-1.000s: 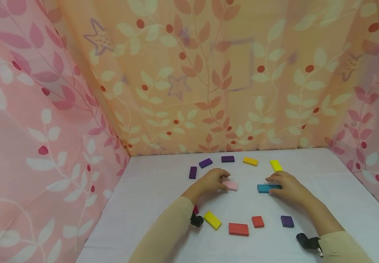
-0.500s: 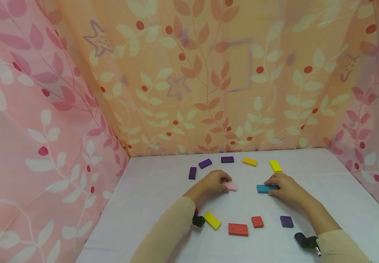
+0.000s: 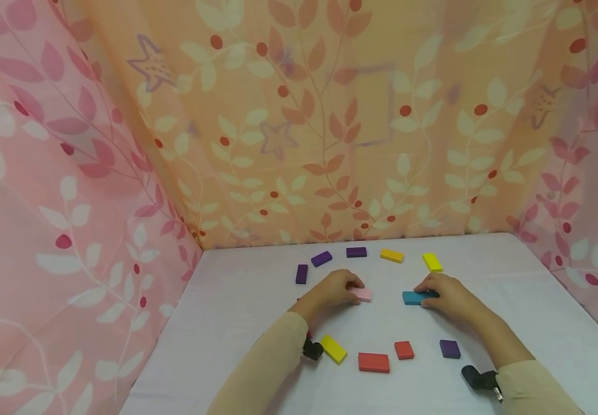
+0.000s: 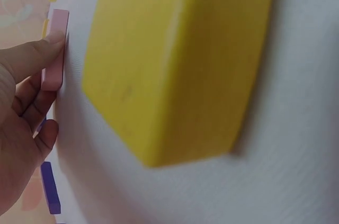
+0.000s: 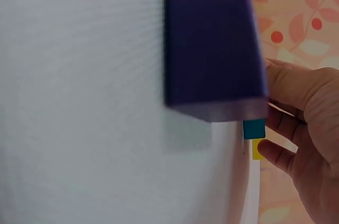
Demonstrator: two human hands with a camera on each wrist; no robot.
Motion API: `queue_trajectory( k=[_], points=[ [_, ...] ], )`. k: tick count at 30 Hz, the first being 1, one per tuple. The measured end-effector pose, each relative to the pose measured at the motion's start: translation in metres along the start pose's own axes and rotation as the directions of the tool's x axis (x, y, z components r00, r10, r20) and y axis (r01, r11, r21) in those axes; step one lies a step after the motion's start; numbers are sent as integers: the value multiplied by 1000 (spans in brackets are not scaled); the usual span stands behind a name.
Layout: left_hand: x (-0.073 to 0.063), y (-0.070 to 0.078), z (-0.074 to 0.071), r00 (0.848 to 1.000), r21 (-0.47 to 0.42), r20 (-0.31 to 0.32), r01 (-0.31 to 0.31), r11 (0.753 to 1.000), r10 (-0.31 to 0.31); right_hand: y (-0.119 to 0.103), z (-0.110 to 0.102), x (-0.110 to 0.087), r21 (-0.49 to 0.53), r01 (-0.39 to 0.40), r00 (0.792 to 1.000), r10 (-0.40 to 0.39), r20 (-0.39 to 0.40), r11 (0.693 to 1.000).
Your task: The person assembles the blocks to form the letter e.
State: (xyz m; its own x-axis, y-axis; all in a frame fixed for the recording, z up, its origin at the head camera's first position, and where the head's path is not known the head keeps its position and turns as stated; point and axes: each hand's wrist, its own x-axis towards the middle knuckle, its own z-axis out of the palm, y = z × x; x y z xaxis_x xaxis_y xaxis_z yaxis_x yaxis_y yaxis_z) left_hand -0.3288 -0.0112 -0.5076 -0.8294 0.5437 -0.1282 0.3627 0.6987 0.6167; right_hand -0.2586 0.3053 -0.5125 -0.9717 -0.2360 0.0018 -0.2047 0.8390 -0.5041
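Note:
My left hand [image 3: 334, 288] pinches the left end of a flat pink block [image 3: 363, 295] lying on the white table. In the left wrist view the thumb presses one side of the pink block [image 4: 55, 65], with fingers behind it. To the right, my right hand [image 3: 453, 297] pinches the right end of a longer blue block [image 3: 412, 298]. The right wrist view shows only a small piece of the blue block [image 5: 254, 128]; a near purple block [image 5: 214, 44] covers the rest. A gap separates the pink and blue blocks.
Around both hands lie purple blocks [image 3: 356, 252], yellow blocks [image 3: 392, 255], red blocks [image 3: 374, 362] and a dark purple block [image 3: 450, 349] in a loose ring. The left forearm partly hides a red piece. Patterned curtains [image 3: 330, 144] stand behind the white table [image 3: 226, 323].
The fingers of both hands have drawn in closer round the pink and blue blocks. Both blocks stay about where they were; the head view has shifted slightly.

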Motion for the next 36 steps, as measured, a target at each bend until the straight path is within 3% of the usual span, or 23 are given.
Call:
queue_trajectory(
  k=[12, 20, 27, 36],
  points=[
    [-2, 6, 0, 998, -29, -49, 49, 998, -50, 1, -2, 1, -1, 21, 1000, -21, -7, 1000],
    [3, 9, 0, 988, -109, -108, 96, 989, -108, 3, 0, 2, 9, 12, 1000, -12, 0, 1000],
    [6, 14, 5, 979, -160, -106, 159, 974, -177, 3, -1, 4, 0, 31, 1000, -31, -1, 1000],
    [3, 20, 13, 972, -156, -127, 175, 972, -195, -2, -3, 0, 6, 20, 1000, -20, 11, 1000]
  ],
)
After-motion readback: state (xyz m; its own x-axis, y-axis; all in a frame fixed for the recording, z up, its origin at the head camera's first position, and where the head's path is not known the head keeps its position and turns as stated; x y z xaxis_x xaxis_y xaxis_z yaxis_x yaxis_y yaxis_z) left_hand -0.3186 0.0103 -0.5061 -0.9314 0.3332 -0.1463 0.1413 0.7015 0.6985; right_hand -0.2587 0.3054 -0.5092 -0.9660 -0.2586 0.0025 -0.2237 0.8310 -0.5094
